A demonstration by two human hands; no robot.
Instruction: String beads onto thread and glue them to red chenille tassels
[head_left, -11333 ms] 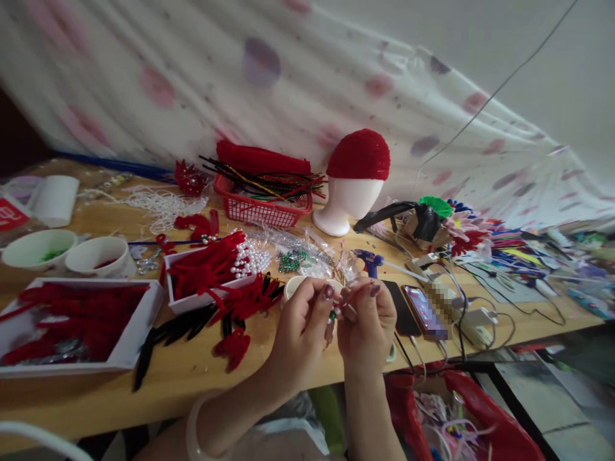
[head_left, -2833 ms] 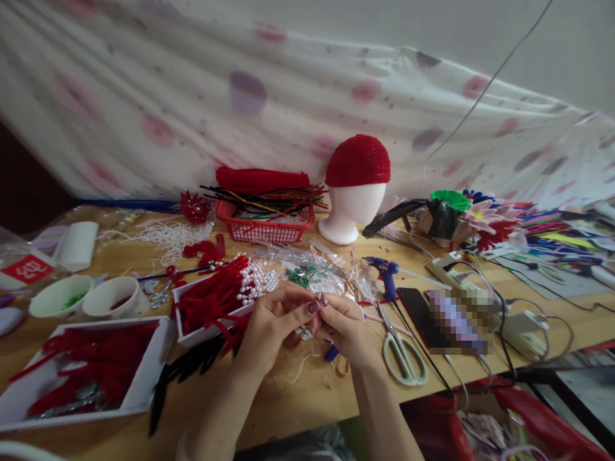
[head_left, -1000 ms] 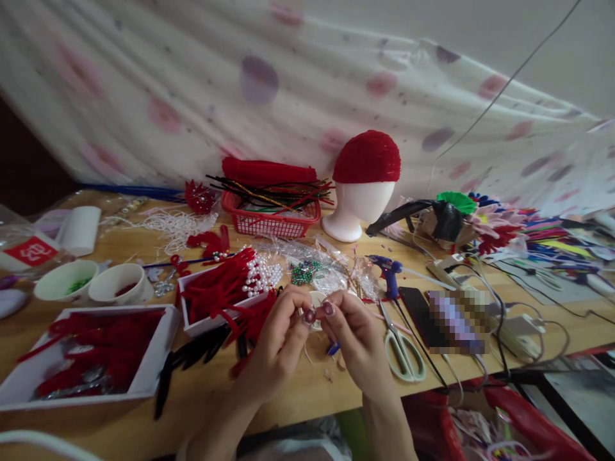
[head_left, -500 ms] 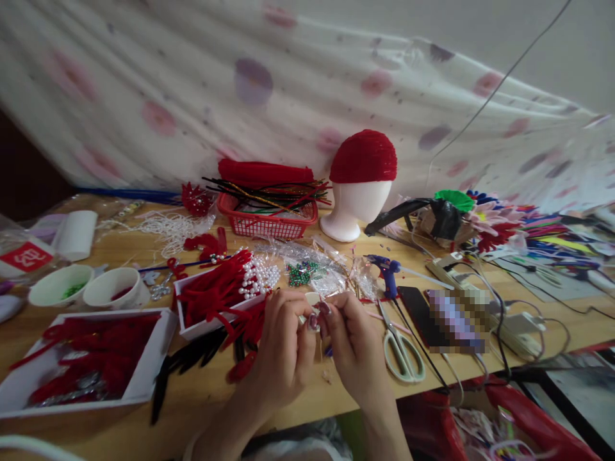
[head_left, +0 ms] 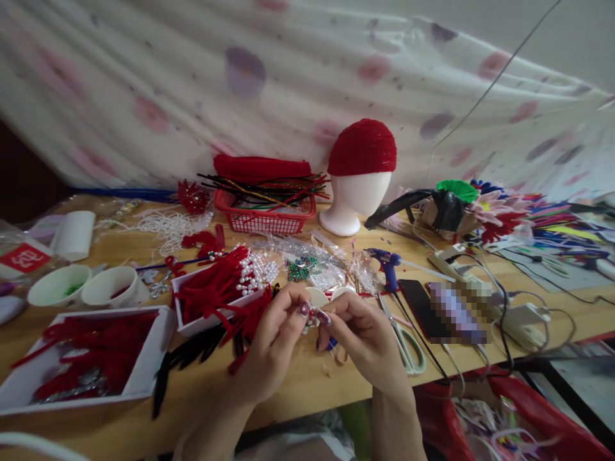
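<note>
My left hand (head_left: 283, 330) and my right hand (head_left: 358, 326) meet over the front of the table, thumbs and forefingers pinched close together. Between the fingertips is a small piece with reddish and pale, shiny bits, too small and covered to name. Two white cups (head_left: 317, 296) stand just behind the fingers, partly hidden. Left of my left hand, a white box (head_left: 180, 314) holds red fuzzy stems topped with white pearl beads (head_left: 257, 272). Scissors with pale green handles (head_left: 413, 352) lie right of my right hand, partly covered by it.
A blue glue gun (head_left: 388, 266) and a phone (head_left: 423, 310) lie to the right. Behind stand a red basket (head_left: 269, 221) of stems and a white foam head (head_left: 355, 198) in a red cap. A white tray (head_left: 161, 346) of red pieces sits front left.
My hands have moved slightly apart and tilted, showing more of the small piece and the cups behind. My right hand now covers part of the scissors. The view has shifted a little.
</note>
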